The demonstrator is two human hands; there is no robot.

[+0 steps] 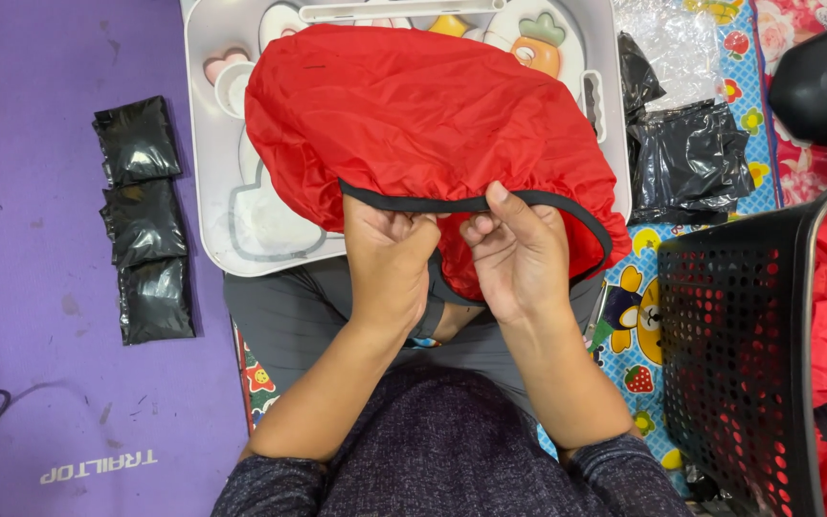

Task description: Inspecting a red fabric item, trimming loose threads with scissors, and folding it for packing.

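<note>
A red fabric cover [413,115] with a black elastic hem [413,203] lies spread over a white tray-table. My left hand [390,258] and my right hand [519,254] sit side by side at its near edge. Both pinch the black hem, thumbs on top, with the red cloth bunched between them. The cover's underside is hidden.
The white tray-table [212,144] with cartoon pictures stands in front of my crossed legs. Three packed black pouches [144,220] lie in a column on the purple mat [40,364] at the left. Black plastic bags [691,158] lie at the right. A black perforated basket [739,354] holds more red fabric.
</note>
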